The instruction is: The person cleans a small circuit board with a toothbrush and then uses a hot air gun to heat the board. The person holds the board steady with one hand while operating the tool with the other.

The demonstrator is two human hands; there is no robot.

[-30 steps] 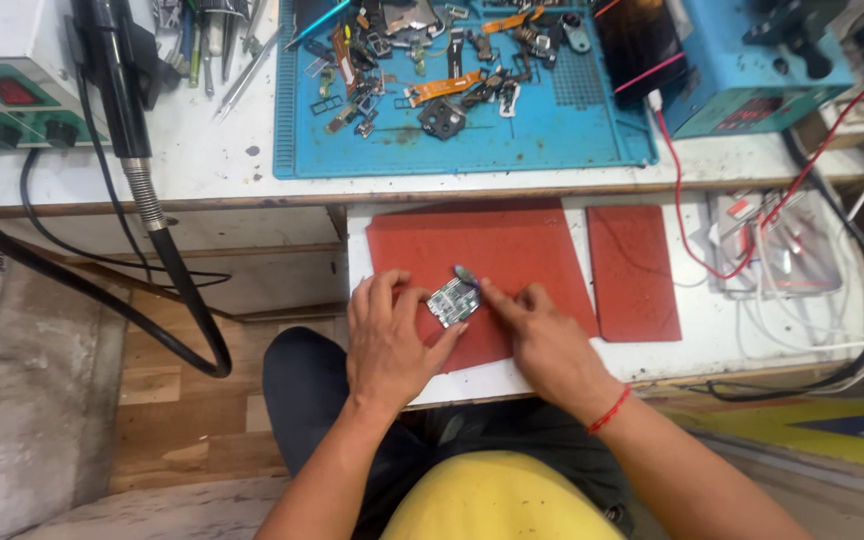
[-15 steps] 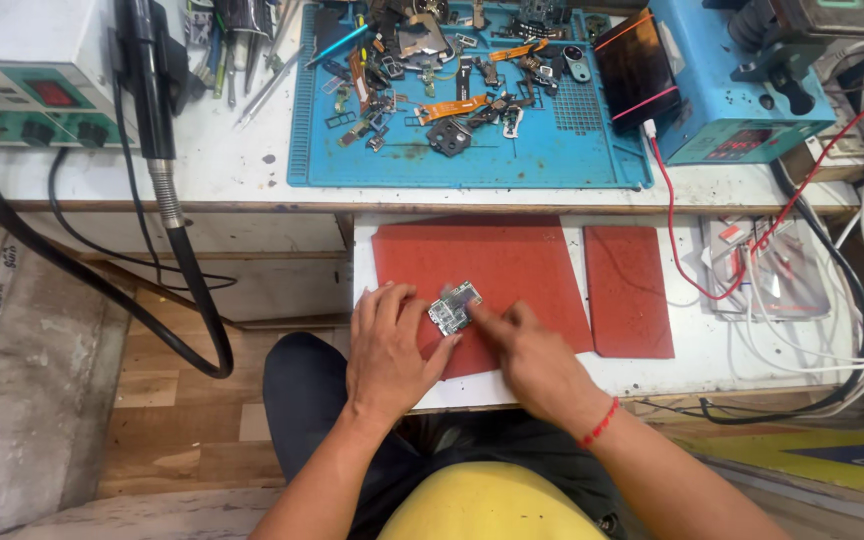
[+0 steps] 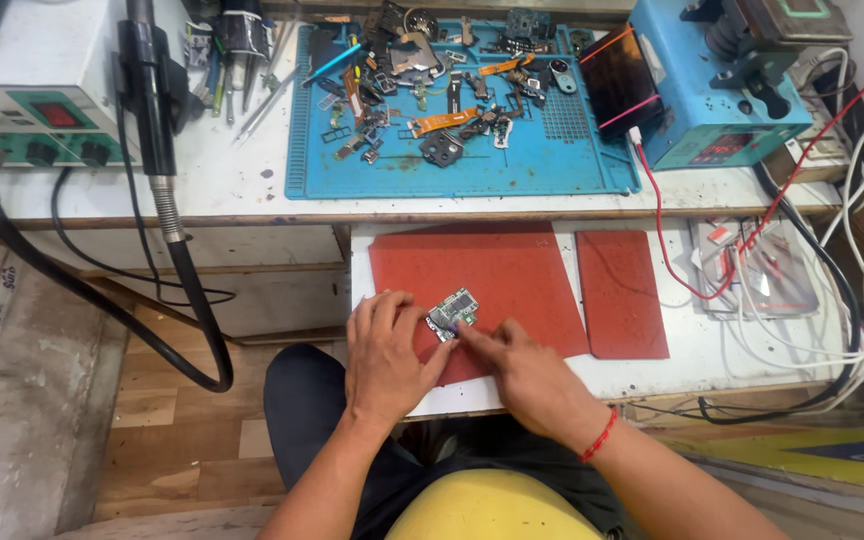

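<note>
A small green circuit board point(image 3: 453, 311) lies on a red mat point(image 3: 512, 270) on a pull-out shelf. My left hand point(image 3: 388, 358) rests flat on the mat, its fingertips touching the board's left edge. My right hand point(image 3: 518, 375), with a red thread around the wrist, points its index finger at the board's lower right edge. Whether either hand truly grips the board is unclear; both press against it.
A second red mat point(image 3: 620, 295) lies to the right. Above, a blue work mat point(image 3: 472, 170) carries several phone parts. A hot-air station point(image 3: 27, 90) with a black hose point(image 3: 167, 230) stands at left, a blue machine point(image 3: 717, 85) at right, white cables point(image 3: 822, 300) beside it.
The hands and board stay almost in place. My right index finger has stretched toward the board's lower edge. The camera has tilted, shifting the view.
</note>
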